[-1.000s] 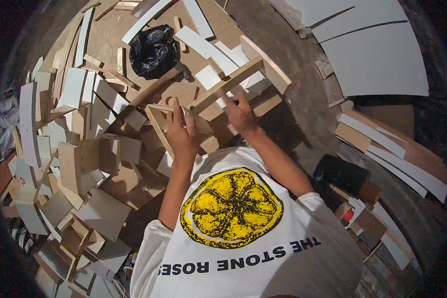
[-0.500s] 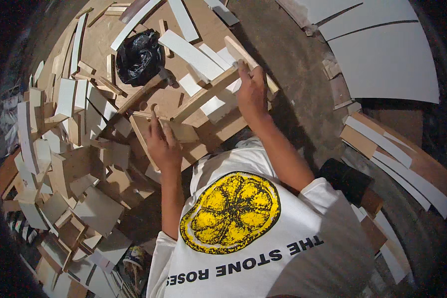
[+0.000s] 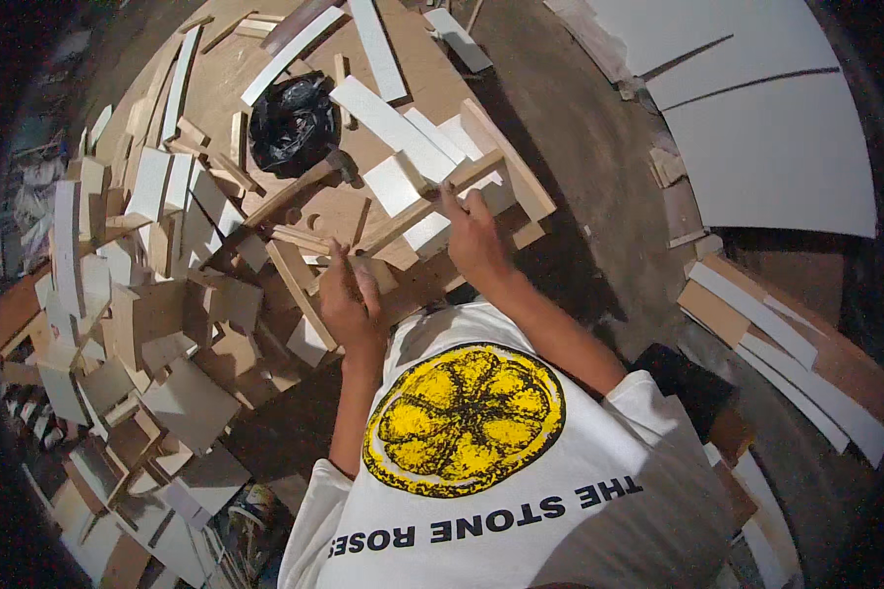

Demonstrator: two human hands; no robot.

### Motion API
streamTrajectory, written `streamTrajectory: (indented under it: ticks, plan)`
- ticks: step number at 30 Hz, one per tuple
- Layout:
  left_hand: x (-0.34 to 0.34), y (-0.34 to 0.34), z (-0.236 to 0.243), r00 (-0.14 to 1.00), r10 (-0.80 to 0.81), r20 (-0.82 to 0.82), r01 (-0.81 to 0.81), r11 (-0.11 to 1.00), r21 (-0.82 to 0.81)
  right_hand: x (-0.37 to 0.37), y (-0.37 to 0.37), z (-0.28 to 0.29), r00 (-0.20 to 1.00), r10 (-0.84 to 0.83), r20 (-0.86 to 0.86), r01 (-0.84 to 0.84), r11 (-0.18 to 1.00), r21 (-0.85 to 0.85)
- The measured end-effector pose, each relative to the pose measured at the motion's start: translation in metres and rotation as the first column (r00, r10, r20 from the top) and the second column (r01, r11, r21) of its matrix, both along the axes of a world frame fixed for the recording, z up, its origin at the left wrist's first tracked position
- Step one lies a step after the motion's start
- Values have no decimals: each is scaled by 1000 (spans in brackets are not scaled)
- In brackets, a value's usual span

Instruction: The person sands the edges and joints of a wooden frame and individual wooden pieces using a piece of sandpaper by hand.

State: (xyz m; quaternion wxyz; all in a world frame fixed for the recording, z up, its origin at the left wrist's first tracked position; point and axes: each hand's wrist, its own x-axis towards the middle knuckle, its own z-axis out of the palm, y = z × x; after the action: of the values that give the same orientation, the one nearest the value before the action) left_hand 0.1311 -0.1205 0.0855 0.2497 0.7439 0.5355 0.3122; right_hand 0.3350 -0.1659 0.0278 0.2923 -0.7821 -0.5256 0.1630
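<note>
Cluttered table (image 3: 422, 74) bears wooden frame (image 3: 509, 162); left hand (image 3: 350, 306) at end board (image 3: 299, 293), right hand (image 3: 476, 240) at crossbar (image 3: 393, 229), perhaps steadying it; whether fingers (image 3: 451, 204) grip wood, cannot tell.

Black capitals on a white T-shirt (image 3: 609, 471)
One line of bold black lettering (image 3: 481, 517), three words long, stands upside down in this view across the shirt front the person wears, just below a round yellow-and-black citrus-slice print (image 3: 465, 424). The line slopes upward to the right; at its left end the last letter meets the edge of the visible cloth.
</note>
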Motion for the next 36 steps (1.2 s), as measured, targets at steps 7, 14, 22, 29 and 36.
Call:
streamTrajectory:
  ticks: [7, 14, 22, 29, 36]
  plan:
    - [0, -30, 18, 990, -123, -70, 118, 990, -74, 39, -19, 27, 999, -38, 26, 37, 998, 41]
    - [-36, -28, 26, 988, 141, -57, -130, 978, 163, 19, -22, 73, 919, -37, -392, 51, 998, 25]
    - [-78, -2, -16, 858, 476, 194, -385, 845, -372, 16, -1, 61, 980, -1, -197, 19, 996, 90]
    - [-84, -3, -59, 862, 478, 166, -358, 808, -467, 28, 34, 45, 993, -5, -121, 20, 992, 123]
    - [-78, 18, -33, 736, 631, 245, -278, 612, -740, 27, 54, 46, 987, 16, -159, -8, 999, 49]
